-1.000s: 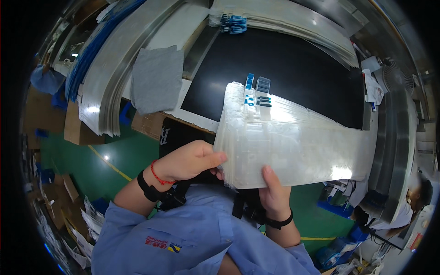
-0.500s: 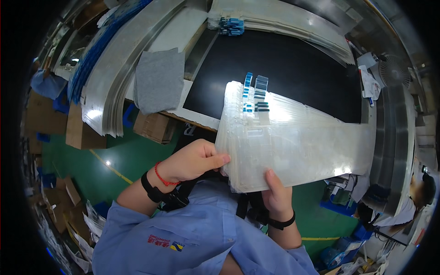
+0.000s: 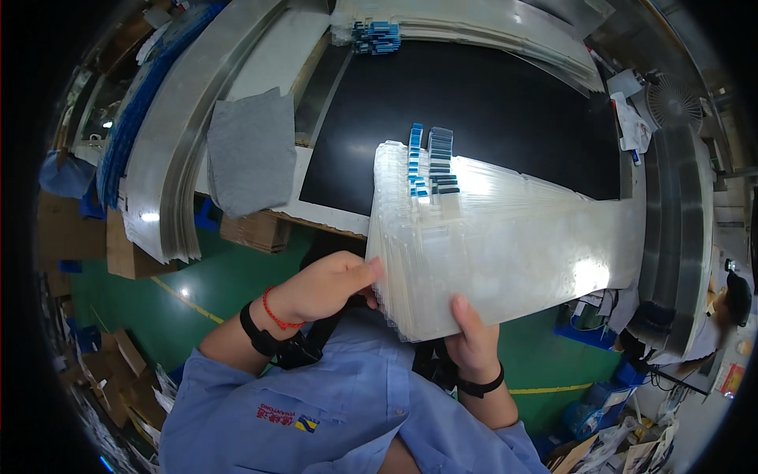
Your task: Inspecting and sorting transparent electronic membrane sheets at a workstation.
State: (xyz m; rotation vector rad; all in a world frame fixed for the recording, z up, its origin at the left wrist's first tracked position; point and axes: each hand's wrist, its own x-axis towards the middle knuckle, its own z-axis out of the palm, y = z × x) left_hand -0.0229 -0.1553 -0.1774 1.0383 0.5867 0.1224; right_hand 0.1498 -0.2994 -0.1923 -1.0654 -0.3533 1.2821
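Observation:
A fanned stack of clear plastic sheets [image 3: 521,245] slants across the near edge of the black-topped table, partly overhanging it. Blue tabs [image 3: 414,158] and dark tabs [image 3: 442,162] stand out in two rows near its left end. At the left edge, my left hand [image 3: 335,283] pinches the sheets between thumb and fingers; its fingertips are partly hidden. My right hand [image 3: 474,336] grips the near edge, thumb on top and fingers out of sight underneath.
Another sheet stack with blue tabs [image 3: 377,37] lies along the far side of the black tabletop [image 3: 474,95]. A grey cloth [image 3: 251,154] hangs over the left table edge, beside long curved-looking sheets [image 3: 170,158]. A fan [image 3: 673,103] stands at right. Cardboard boxes [image 3: 257,231] sit at lower left.
The view has shifted slightly, so the table appears further left. The sheets at the left end look a little more spread, and both hands keep their hold on the stack.

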